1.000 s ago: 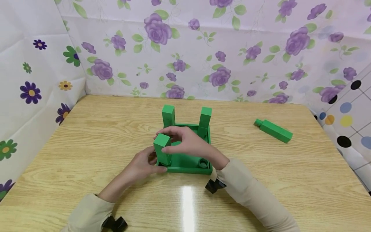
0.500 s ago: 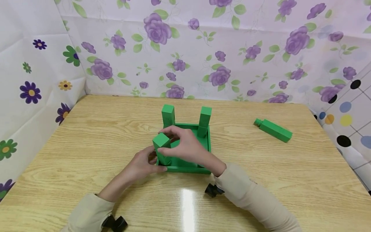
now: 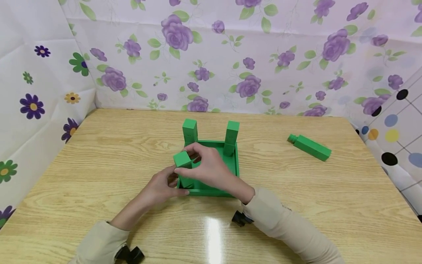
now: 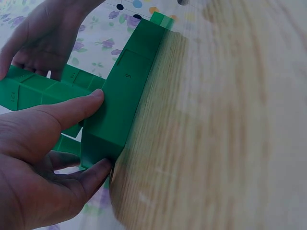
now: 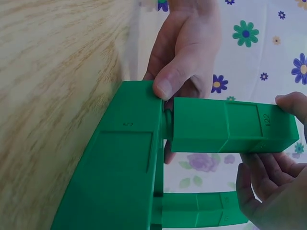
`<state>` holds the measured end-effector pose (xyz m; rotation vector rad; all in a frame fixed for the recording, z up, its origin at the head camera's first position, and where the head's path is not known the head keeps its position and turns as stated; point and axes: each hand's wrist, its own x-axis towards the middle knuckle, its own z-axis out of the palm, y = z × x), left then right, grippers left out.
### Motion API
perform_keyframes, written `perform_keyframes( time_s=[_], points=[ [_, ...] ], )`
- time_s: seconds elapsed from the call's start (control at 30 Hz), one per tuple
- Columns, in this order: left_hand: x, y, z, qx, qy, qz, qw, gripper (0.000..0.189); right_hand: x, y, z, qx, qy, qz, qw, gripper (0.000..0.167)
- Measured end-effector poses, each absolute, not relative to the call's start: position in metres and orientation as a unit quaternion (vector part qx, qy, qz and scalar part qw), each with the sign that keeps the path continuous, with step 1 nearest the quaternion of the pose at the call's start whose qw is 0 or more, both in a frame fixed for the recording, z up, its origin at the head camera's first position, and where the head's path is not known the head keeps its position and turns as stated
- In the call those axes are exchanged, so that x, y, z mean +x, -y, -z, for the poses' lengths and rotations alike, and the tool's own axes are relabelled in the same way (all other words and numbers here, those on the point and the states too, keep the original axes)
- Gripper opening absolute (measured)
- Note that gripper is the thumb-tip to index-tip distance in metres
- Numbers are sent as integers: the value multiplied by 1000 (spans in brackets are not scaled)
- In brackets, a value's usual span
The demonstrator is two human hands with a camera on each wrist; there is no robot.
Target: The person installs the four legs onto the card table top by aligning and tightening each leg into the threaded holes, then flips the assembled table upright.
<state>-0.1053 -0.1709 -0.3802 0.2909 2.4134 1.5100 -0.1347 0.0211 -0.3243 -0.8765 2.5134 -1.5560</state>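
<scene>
On the tray [image 3: 212,193] the left hand [image 3: 160,186] grips, the right hand's [image 3: 211,167] pinched post [image 3: 182,158] has seemingly turned.

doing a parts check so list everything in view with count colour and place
base: 1, green, on the table
far legs: 2, green, upright at the base's far corners
near leg: 1, green, at the base's near left corner
loose leg: 1, green, lying right of the base
table: 1, light wood, under everything
patterned sheets: 3, pale, behind, left and right
black devices: 2, black, at the wrists
sleeves: 2, beige, on both arms
left hand: 1, bare, gripping the base
right hand: 1, bare, pinching the near leg
</scene>
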Motion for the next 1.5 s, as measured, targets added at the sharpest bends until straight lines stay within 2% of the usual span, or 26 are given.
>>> perform_keyframes(
  time_s=[0.7,0.9,1.13,1.27,1.5],
  points=[
    [-104,172,382,80,-833,-524,156,77,-133,-14,326,-269,-836,478,-20,35],
    [-105,172,382,79,-831,-527,159,78,-134,-14,325,-267,-840,472,-6,36],
    [-106,172,382,89,-831,-527,154,75,-139,-17,320,-276,-849,448,46,47],
    [-106,172,382,95,-832,-526,152,75,-145,-23,320,-291,-830,462,110,54],
    [-106,172,381,108,-831,-528,141,73,-162,-37,320,-346,-740,531,228,54]
  ],
)
